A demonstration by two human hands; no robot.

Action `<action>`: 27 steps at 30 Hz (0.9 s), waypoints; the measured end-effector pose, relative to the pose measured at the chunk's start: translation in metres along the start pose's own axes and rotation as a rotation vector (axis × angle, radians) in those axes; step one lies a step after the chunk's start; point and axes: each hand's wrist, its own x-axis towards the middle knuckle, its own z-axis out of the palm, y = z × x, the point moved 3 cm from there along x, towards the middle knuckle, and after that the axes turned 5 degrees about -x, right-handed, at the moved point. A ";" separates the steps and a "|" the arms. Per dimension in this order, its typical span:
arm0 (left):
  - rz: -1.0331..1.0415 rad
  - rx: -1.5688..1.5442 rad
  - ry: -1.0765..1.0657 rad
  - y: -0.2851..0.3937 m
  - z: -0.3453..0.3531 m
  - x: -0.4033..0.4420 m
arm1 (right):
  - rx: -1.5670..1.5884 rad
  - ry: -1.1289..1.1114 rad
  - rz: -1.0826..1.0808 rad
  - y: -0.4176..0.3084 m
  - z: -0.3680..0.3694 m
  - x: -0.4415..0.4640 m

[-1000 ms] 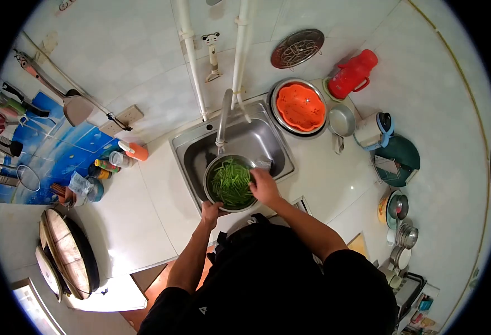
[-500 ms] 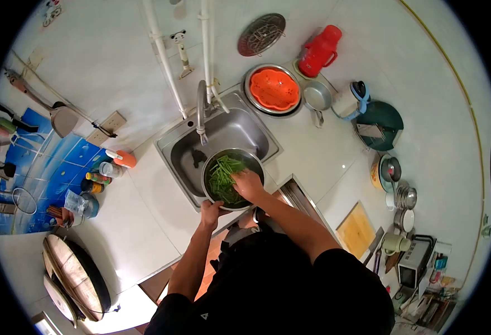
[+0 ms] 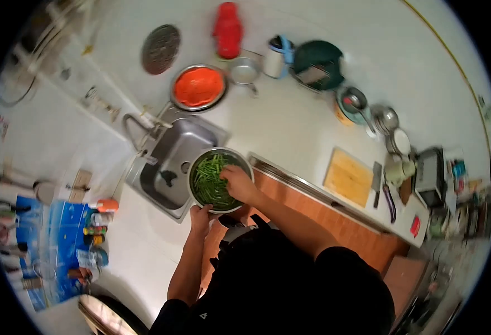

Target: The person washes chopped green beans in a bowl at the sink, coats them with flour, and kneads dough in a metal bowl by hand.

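A round metal basin (image 3: 248,166) filled with long cut green vegetable pieces (image 3: 210,181) is held at the front right edge of the sink (image 3: 179,144), partly past the counter edge. My left hand (image 3: 200,218) grips the basin's rim at its near left, thumb over the edge. Over the right rim reaches my right hand (image 3: 238,183), its fingers curled down against the greens. The fingertips are partly hidden, and the greens look like beans or stems. A dark clump (image 3: 168,177) lies in the sink near the drain.
An orange scalloped basket (image 3: 199,86) sits in a metal basin behind the sink. Rightward along the counter are a small saucepan (image 3: 244,71), a wooden cutting board (image 3: 349,177), a cleaver (image 3: 376,176) and an eggplant (image 3: 390,204). The faucet (image 3: 135,131) stands at the sink's left.
My view has swung to the right. The basin, with both hands on it, has shifted from over the sink toward its right edge. The right hand stays among the greens.
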 end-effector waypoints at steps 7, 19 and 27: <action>-0.135 0.077 -0.111 -0.056 0.111 -0.023 | 0.134 0.198 0.142 0.058 -0.114 -0.113; -0.290 0.249 -0.426 -0.215 0.293 -0.024 | 0.223 0.664 0.681 0.211 -0.249 -0.425; -0.546 0.328 -0.659 -0.310 0.385 0.012 | 0.391 0.919 1.092 0.257 -0.221 -0.609</action>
